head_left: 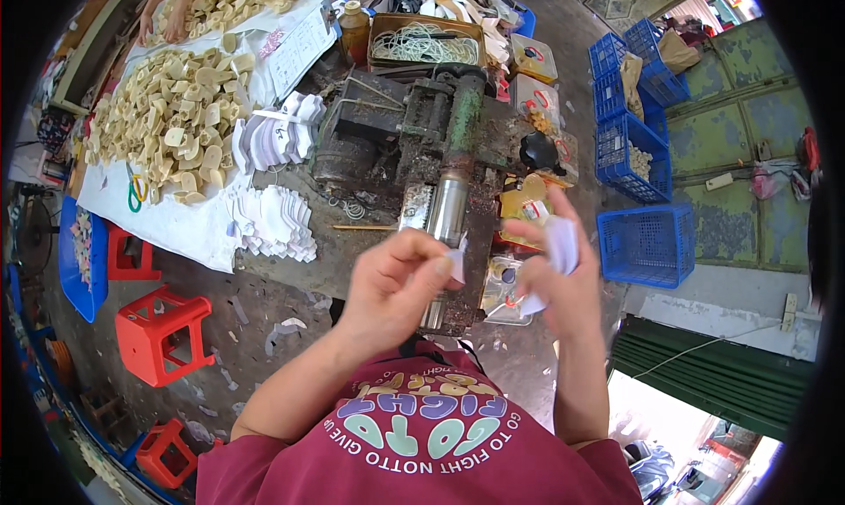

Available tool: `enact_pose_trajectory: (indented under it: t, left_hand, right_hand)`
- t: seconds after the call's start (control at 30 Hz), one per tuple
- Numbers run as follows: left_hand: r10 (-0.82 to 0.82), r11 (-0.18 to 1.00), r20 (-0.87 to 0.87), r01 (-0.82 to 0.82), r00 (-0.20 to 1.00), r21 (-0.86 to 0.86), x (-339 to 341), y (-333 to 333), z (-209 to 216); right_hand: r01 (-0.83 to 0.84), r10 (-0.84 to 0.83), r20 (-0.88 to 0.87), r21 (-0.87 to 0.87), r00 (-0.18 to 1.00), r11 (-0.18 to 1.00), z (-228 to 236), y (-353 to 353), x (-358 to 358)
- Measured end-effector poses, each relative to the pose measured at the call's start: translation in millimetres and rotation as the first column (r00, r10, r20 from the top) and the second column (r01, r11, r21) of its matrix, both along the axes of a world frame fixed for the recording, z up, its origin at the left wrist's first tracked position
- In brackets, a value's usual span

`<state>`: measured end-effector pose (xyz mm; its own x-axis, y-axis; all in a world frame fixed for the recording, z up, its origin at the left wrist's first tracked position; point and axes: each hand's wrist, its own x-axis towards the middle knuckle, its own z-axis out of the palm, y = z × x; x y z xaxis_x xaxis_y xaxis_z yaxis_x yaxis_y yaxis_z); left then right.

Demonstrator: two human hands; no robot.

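Over the front of a greasy machine (466, 122) with a shiny metal roller (451, 208), my left hand (392, 285) pinches a small pale cut piece (457, 266) between thumb and fingers. Off to the right, my right hand (568, 289) is raised and slightly blurred. It holds a few white-lavender cut pieces (562, 244), thin and bent, between its fingers. Left of the machine, stacks of similar wavy-edged white pieces (271, 223) lie on a white cloth (189, 232). Another stack (280, 135), with pen marks on it, stands just behind.
A heap of beige moulded pieces (176, 122) covers the far left table, where another person's arms (174, 12) reach in. Red stools (165, 336) and a blue tray (84, 259) stand left. Plastic boxes (534, 61) line the machine's right; blue crates (647, 245) stand beyond.
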<state>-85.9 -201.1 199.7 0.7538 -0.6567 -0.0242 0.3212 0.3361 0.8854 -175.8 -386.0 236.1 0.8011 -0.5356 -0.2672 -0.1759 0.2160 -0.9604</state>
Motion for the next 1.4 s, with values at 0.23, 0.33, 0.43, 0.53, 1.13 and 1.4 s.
enact_pose_trajectory:
  t: [0.23, 0.33, 0.43, 0.53, 1.13, 1.4]
  left_hand:
    - [0.132, 0.920, 0.493, -0.291, 0.860, 0.261, 13.5, 14.6, -20.2]
    - [0.077, 0.830, 0.671, -0.420, 0.737, 0.366, 21.6, 27.6, -44.4]
    - [-0.008, 0.788, 0.738, -0.450, 0.675, 0.420, 16.2, 20.4, -54.8]
    - [0.004, 0.764, 0.695, -0.450, 0.719, 0.462, 15.4, 21.3, -66.3]
    - [-0.224, 0.220, 0.858, -0.833, 0.463, 0.507, 86.9, 143.3, -162.0]
    - [-0.086, 0.976, -0.009, 0.086, 0.996, 0.201, 18.8, 19.6, 7.7]
  right_hand:
    - [-0.201, 0.156, -0.203, -0.227, 0.967, 0.953, -18.3, -8.0, 1.7]
    - [-0.370, 0.231, -0.376, -0.357, 0.897, 0.858, -39.7, -3.8, 13.7]
    - [-0.387, 0.221, -0.378, -0.448, 0.899, 0.806, -46.5, 13.2, 31.6]
    - [-0.289, 0.182, -0.260, -0.470, 0.948, 0.834, -55.6, 13.5, 33.7]
    - [-0.317, 0.297, -0.192, -0.083, 0.935, 0.945, -7.8, 29.3, 27.3]
    - [-0.431, 0.417, -0.121, -0.124, 0.901, 0.894, 2.1, 55.3, 32.2]
